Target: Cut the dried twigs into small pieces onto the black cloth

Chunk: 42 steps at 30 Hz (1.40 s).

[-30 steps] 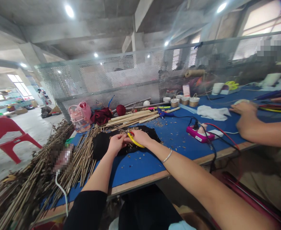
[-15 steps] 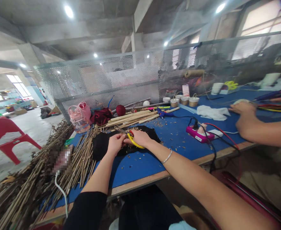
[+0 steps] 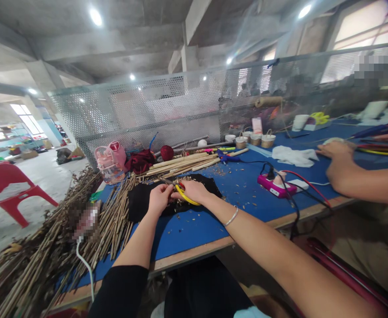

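My right hand is wrapped round a pair of scissors with yellow handles; their dark blades point away to the left. Close beside it, my left hand is closed in a pinch, its fingertips near the scissors. Whatever lies between those fingers is too small to make out. Both hands are over a black cloth strewn with small cut bits of stem. Left of the cloth lies a thick pile of dry brown stalks.
Pale sticks, a blue glue gun and a pink bag lie behind the cloth. A purple power strip with cables is to the right. Further right, a co-worker's hand rests over the blue table.
Almost nothing differs. Both my hands stay in the same place with the scissors, and the view has shifted very slightly.
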{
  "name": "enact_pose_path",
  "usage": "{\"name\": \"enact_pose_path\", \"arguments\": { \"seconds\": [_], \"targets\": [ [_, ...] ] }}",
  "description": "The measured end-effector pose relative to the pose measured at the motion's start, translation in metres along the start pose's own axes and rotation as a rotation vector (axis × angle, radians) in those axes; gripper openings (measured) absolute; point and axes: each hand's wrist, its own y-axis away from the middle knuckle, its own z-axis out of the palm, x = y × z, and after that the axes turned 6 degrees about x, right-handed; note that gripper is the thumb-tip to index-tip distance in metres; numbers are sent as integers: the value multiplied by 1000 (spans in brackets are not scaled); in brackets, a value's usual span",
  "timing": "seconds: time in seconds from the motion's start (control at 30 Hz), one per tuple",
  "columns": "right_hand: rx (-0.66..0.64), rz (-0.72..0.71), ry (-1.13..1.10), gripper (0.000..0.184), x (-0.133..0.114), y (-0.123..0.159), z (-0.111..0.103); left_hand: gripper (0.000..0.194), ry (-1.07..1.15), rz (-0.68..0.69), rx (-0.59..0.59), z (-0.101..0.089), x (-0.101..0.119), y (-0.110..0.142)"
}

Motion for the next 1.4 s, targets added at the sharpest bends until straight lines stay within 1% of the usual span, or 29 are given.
{"name": "enact_pose_path", "arguments": {
  "seconds": [0.07,0.17,0.33,0.43,0.5,0.57,0.63,0.77,0.9,1.1,1.4],
  "targets": [
    [13,-27,16,70,1,0,2,33,-47,33,-5,-1,1,0],
    [18,-59,4,74,2,0,3,33,-87,35,-35,-1,2,1],
    [33,-61,-5,68,2,0,3,33,-50,10,-64,-1,2,1],
    [44,-37,-34,63,0,0,2,31,20,-57,-56,0,2,1],
    [44,-13,-47,61,0,0,1,30,85,-114,-85,0,3,2],
    [43,0,-37,61,1,0,1,29,143,-141,-120,0,3,3],
    [42,-18,-27,63,3,-1,2,29,164,-134,-117,-1,2,4],
    [52,-70,-60,65,5,0,4,27,128,-111,-86,-1,-1,4],
    [69,-48,-29,64,3,1,5,25,112,-95,-91,-1,-2,3],
    [91,-32,-9,61,-3,2,4,22,114,-88,-59,-3,-2,8],
    [124,-10,-20,68,-10,18,10,26,99,-53,-53,-7,2,18]
  ]
}}
